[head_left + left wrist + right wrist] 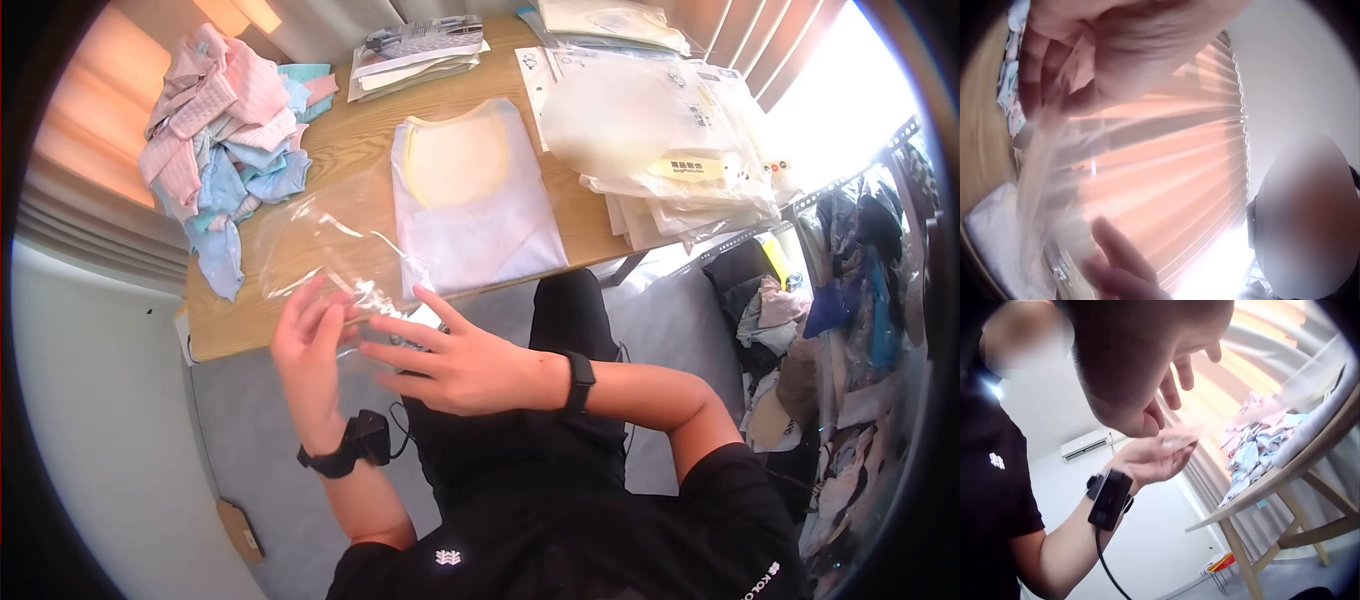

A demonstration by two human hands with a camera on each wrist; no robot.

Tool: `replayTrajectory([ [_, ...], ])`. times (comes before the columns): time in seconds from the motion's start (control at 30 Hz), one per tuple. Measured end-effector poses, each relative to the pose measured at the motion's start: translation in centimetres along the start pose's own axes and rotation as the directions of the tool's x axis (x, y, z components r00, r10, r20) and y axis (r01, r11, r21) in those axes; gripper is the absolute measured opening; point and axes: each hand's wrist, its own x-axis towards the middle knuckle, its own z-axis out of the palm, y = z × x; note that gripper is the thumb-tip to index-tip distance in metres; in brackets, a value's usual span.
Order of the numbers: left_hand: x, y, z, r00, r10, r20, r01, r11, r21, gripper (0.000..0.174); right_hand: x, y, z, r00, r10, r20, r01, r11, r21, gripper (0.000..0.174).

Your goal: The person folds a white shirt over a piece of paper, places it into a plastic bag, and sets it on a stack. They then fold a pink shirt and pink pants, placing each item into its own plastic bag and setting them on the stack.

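A clear plastic bag [340, 245] hangs over the front of the table, its film reflecting the light. My left hand [310, 350] pinches the bag's edge; in the left wrist view the film [1035, 206] runs down from its curled fingers [1082, 97]. Close beside it, my right hand [465, 370] has its fingers spread at the bag's near side. The right wrist view shows the right hand [1166, 375] just above the left hand [1154, 459]. Behind the bag lies a folded pale lavender garment [480, 225] with a yellow-edged neckline.
On the wooden table [350, 135], a heap of pink and blue garments [235, 130] sits at left. Packaged items [420, 60] lie at the back, and stacked plastic packages [690, 170] at right. Clothes and bags [850, 300] crowd the right side. A black cable [1110, 569] trails from the left wrist.
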Motion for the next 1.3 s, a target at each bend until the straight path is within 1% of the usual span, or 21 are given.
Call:
replayTrajectory([
  [0.03, -0.4, -0.3, -1.0, 0.995, 0.044, -0.090, -0.043, 0.999, 0.013, 0.042, -0.2, 0.2, -0.5, 1.000, -0.014, -0.002, 0.014, 0.996, 0.084, 0.041],
  [0.07, -0.7, -0.7, -2.3, 0.980, 0.087, -0.177, -0.084, 0.996, 0.027, 0.040, -0.5, 0.6, -1.2, 1.000, 0.002, -0.025, 0.000, 0.995, 0.099, 0.041],
  [0.1, -1.0, -1.2, -3.4, 0.957, 0.125, -0.263, -0.119, 0.992, 0.040, 0.039, -0.7, 1.1, -2.4, 0.996, 0.082, -0.045, -0.080, 0.996, 0.034, 0.040],
  [0.17, -1.9, -0.7, -5.2, 0.844, 0.278, -0.459, -0.247, 0.961, 0.127, 0.036, -0.7, 2.8, -5.2, 0.967, 0.238, -0.086, -0.245, 0.966, -0.087, 0.038],
  [0.2, -2.3, -0.1, -5.4, 0.771, 0.363, -0.523, -0.313, 0.931, 0.186, 0.034, -0.7, 4.0, -6.5, 0.941, 0.332, -0.073, -0.339, 0.907, -0.248, 0.035],
  [0.23, -2.7, 0.8, -5.5, 0.686, 0.446, -0.575, -0.372, 0.894, 0.250, 0.033, -0.8, 5.3, -7.5, 0.904, 0.420, -0.079, -0.414, 0.815, -0.404, 0.032],
  [0.27, -2.8, 1.3, -5.5, 0.586, 0.528, -0.615, -0.428, 0.846, 0.318, 0.032, -1.4, 6.4, -8.1, 0.863, 0.497, -0.093, -0.478, 0.740, -0.473, 0.038],
  [0.3, -2.9, 1.5, -5.5, 0.549, 0.581, -0.601, -0.438, 0.812, 0.385, 0.030, -1.9, 7.6, -8.5, 0.815, 0.567, -0.119, -0.533, 0.654, -0.537, 0.044],
  [0.37, -3.1, 1.8, -5.3, 0.468, 0.683, -0.561, -0.448, 0.731, 0.515, 0.027, -2.5, 9.3, -9.0, 0.755, 0.639, -0.147, -0.585, 0.556, -0.591, 0.049],
  [0.4, -2.8, 1.5, -5.4, 0.495, 0.707, -0.505, -0.446, 0.705, 0.551, 0.026, -2.8, 9.8, -9.0, 0.722, 0.673, -0.159, -0.606, 0.505, -0.614, 0.051],
  [0.5, -1.2, -1.0, -5.7, 0.578, 0.742, -0.341, -0.437, 0.633, 0.639, 0.022, -3.4, 10.7, -8.6, 0.674, 0.693, -0.255, -0.666, 0.420, -0.617, 0.054],
  [0.6, 0.6, -3.1, -4.8, 0.672, 0.720, -0.171, -0.426, 0.565, 0.707, 0.021, -3.5, 10.8, -9.1, 0.635, 0.707, -0.312, -0.694, 0.345, -0.632, 0.054],
  [0.7, 2.2, -5.6, -3.8, 0.742, 0.669, 0.040, -0.452, 0.456, 0.766, 0.020, -3.5, 10.5, -9.9, 0.600, 0.737, -0.311, -0.723, 0.333, -0.606, 0.053],
  [0.73, 2.7, -6.4, -3.6, 0.757, 0.645, 0.104, -0.465, 0.420, 0.779, 0.019, -3.2, 10.1, -9.9, 0.647, 0.675, -0.353, -0.713, 0.373, -0.594, 0.044],
  [0.83, 3.1, -7.9, -3.2, 0.839, 0.512, 0.185, -0.442, 0.442, 0.781, 0.024, -1.7, 8.3, -9.9, 0.763, 0.551, -0.338, -0.645, 0.616, -0.452, 0.035],
  [0.87, 3.1, -8.1, -3.2, 0.852, 0.487, 0.191, -0.426, 0.435, 0.793, 0.027, -1.3, 7.9, -9.6, 0.793, 0.515, -0.326, -0.609, 0.664, -0.433, 0.029],
  [0.97, 2.7, -8.5, -3.2, 0.884, 0.414, 0.218, -0.402, 0.434, 0.806, 0.033, -1.0, 8.1, -8.2, 0.810, 0.554, -0.191, -0.586, 0.768, -0.260, 0.030],
  [1.03, 2.5, -8.2, -3.5, 0.895, 0.381, 0.234, -0.403, 0.460, 0.791, 0.035, -0.6, 8.7, -7.4, 0.809, 0.575, -0.118, -0.587, 0.794, -0.156, 0.030],
  [1.17, 2.9, -9.5, -4.4, 0.890, 0.425, 0.165, -0.380, 0.489, 0.785, 0.039, 0.1, 11.1, -6.2, 0.812, 0.581, 0.043, -0.580, 0.814, -0.037, 0.035],
  [1.27, 3.1, -9.9, -5.0, 0.871, 0.462, 0.166, -0.396, 0.463, 0.793, 0.046, -0.3, 13.1, -5.2, 0.829, 0.508, 0.236, -0.479, 0.861, -0.170, 0.043],
  [1.3, 3.0, -9.7, -5.0, 0.868, 0.463, 0.177, -0.404, 0.453, 0.795, 0.048, -0.6, 13.4, -4.9, 0.801, 0.525, 0.286, -0.483, 0.850, -0.208, 0.046],
])
